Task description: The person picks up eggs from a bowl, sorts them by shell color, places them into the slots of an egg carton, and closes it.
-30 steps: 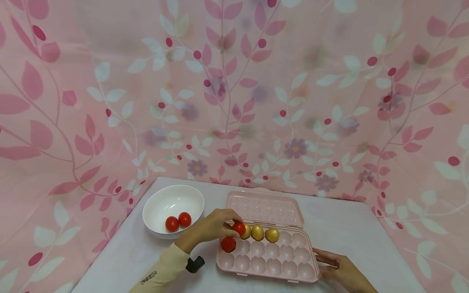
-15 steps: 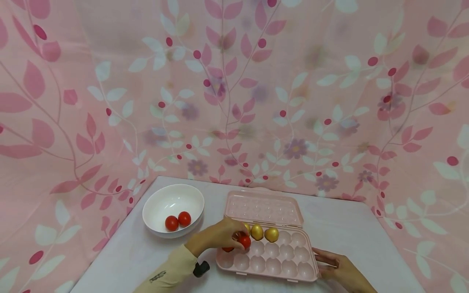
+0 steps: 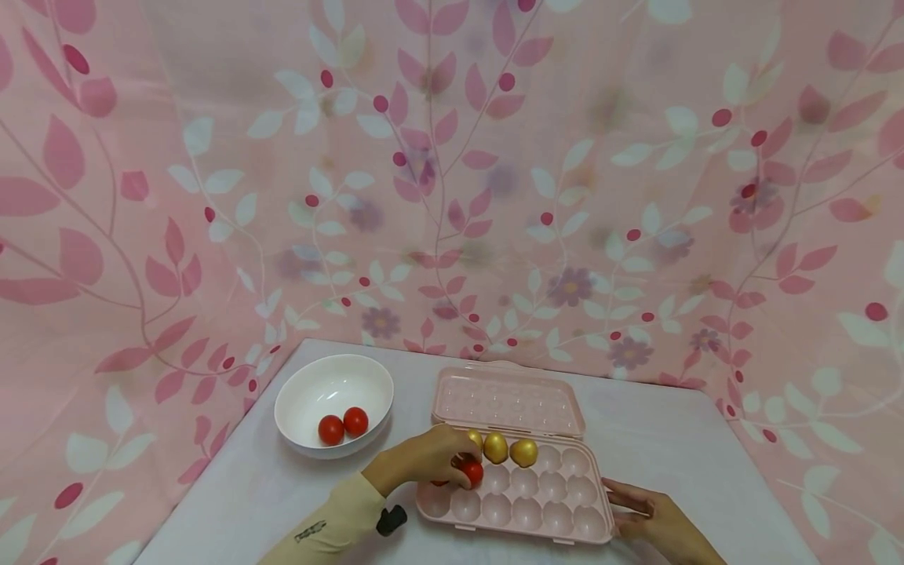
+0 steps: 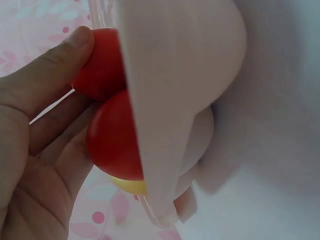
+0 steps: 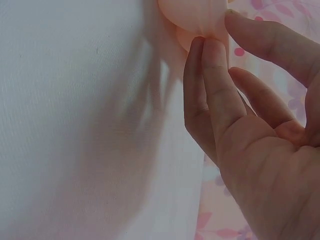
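Note:
My left hand (image 3: 434,455) pinches a glossy red egg (image 3: 472,472) between thumb and fingers, low over the middle row of the pink egg tray (image 3: 526,514). In the left wrist view the held red egg (image 4: 102,65) sits at the tray's rim, beside a second red egg (image 4: 115,140). That second one is mostly covered by my hand in the head view. Three gold eggs (image 3: 497,448) stand in the back row, the leftmost partly hidden. At the tray's right end my right hand (image 3: 653,518) holds the edge, its thumb (image 5: 237,25) at the rim and fingertips (image 5: 214,52) against the underside.
Left of the tray stands a white bowl (image 3: 304,392) with two red eggs (image 3: 342,426) inside. The tray's pink lid (image 3: 508,400) lies folded back behind it. White cloth covers the table (image 3: 657,439), and a floral curtain (image 3: 452,196) hangs around it.
My left hand has carried the red egg from over the back row forward and slightly right, then down to the middle row. My right hand stays at the tray's end.

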Demonstrator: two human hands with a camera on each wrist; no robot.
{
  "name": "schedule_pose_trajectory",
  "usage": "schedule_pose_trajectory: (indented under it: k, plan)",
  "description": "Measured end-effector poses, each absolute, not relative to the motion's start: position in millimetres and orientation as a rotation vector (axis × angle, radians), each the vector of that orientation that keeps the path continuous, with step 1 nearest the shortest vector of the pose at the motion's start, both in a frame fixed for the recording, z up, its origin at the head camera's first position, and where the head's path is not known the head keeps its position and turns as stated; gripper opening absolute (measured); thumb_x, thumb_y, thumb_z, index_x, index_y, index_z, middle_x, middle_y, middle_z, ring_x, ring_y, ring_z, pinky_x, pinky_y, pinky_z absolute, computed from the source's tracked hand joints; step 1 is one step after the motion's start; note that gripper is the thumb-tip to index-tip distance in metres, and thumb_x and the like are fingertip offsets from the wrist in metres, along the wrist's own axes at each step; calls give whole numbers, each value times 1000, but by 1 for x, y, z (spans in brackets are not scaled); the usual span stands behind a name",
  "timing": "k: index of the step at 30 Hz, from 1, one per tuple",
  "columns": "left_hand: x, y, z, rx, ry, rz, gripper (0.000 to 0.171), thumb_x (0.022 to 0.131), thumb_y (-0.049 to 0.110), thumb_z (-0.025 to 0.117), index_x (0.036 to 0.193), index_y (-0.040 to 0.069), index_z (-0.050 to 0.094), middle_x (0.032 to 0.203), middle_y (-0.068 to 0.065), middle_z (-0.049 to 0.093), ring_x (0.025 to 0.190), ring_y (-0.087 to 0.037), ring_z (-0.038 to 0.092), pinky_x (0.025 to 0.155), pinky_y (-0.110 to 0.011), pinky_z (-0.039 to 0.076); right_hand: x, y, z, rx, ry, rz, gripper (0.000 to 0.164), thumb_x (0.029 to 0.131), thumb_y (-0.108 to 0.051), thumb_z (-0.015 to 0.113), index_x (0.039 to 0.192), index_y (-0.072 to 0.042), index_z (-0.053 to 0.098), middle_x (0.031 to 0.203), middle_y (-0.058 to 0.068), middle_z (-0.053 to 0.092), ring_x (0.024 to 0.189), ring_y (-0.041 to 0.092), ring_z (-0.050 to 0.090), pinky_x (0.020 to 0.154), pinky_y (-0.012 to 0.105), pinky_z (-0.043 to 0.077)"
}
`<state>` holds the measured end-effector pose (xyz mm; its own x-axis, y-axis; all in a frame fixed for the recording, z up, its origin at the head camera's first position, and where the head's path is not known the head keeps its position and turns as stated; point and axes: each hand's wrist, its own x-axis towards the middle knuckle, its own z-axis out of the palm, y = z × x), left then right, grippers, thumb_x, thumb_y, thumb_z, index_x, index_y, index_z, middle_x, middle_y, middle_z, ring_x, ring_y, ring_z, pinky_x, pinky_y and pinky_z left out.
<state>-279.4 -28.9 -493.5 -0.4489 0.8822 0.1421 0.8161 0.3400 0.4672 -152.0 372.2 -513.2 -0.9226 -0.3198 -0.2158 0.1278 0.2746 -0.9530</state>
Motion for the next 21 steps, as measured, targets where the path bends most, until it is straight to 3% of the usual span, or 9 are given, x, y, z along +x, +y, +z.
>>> schedule_pose_trajectory:
  k: [7, 17, 21]
  plan:
    - [-277, -29, -492, 1554, 2500, 662, 30, 80, 27, 81, 107, 19, 72, 96, 15, 65, 83, 1, 55, 77, -12, 47, -151, 373, -512, -178, 2171, -1694, 64, 91, -5, 64, 146, 6, 33, 139, 32, 44, 118, 33, 57, 85, 35, 54]
    - [-276, -29, -492, 1593, 2540, 627, 29, 79, 25, 82, 105, 17, 71, 96, 12, 63, 84, 0, 55, 78, -10, 46, -153, 375, -514, -226, 2162, -1697, 64, 91, -3, 63, 146, 7, 31, 140, 33, 43, 110, 7, 61, 84, 30, 54]
    - [-278, -33, -492, 1559, 2547, 667, 25, 82, 16, 80, 105, 17, 70, 95, 11, 64, 83, -4, 59, 77, -9, 47, -154, 376, -515, -208, 2148, -1701, 63, 91, -2, 62, 146, 6, 32, 139, 31, 44, 109, 6, 61, 84, 31, 54]
